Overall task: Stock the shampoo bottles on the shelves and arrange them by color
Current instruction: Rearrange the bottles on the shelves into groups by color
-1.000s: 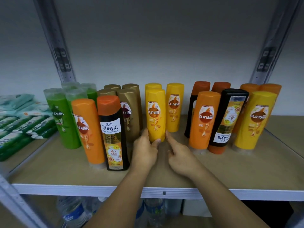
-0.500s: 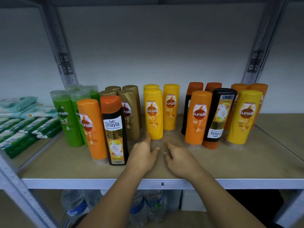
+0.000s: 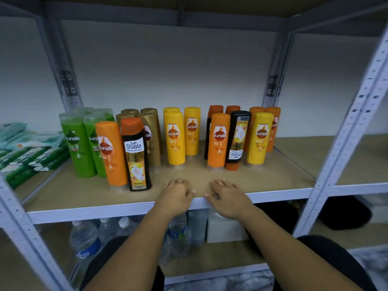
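Everywhere grey steel racking (image 3: 347,131), tan shelf board (image 3: 273,179), white wall (image 3: 168,70).

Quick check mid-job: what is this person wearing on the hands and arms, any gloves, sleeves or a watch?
The left hand and right hand are bare: no gloves, rings or watch. The left forearm and right forearm show no sleeve down to the picture's edge. Some black fabric shows under the right forearm; which garment, I cannot tell.
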{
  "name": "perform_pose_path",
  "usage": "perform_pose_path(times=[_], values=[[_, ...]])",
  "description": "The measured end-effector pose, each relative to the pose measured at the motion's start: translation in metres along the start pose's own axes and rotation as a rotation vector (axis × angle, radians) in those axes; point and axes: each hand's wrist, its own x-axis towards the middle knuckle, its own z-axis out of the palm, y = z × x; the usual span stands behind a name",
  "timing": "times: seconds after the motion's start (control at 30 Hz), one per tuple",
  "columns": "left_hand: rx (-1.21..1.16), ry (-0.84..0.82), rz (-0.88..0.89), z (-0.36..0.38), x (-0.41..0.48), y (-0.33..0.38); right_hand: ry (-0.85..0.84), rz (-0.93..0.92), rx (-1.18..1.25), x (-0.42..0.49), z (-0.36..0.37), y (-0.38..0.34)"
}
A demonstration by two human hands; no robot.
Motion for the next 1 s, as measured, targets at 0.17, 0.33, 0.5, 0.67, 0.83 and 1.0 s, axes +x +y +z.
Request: perform_pose_path(times=[0.17,0.33,0.5,0.67,0.83,1.0], values=[[0.021,0.017,0.139,0.015,0.003,0.029,0.008,0.094,0.015,-0.013,-0.012,0.033],[0.007,-0.011,0.218,0.027,0.031,0.044,0.067,0.233,0.006,-0.005,-0.008,0.074],[0.058,0.0,0.3,0.043,0.056,0.067,0.031,0.392,0.142,0.016,-0.026,0.098],[0.04,0.027,0.3,0.05,0.069,0.079,0.161,0.543,0.217,0.035,-0.026,0.126],[0.044,0.064,0.231,0.049,0.068,0.08,0.273,0.575,0.397,0.057,-0.029,0.148],[0.067,0.112,0.172,0.048,0.071,0.078,0.412,0.512,0.615,0.07,-0.034,0.16]])
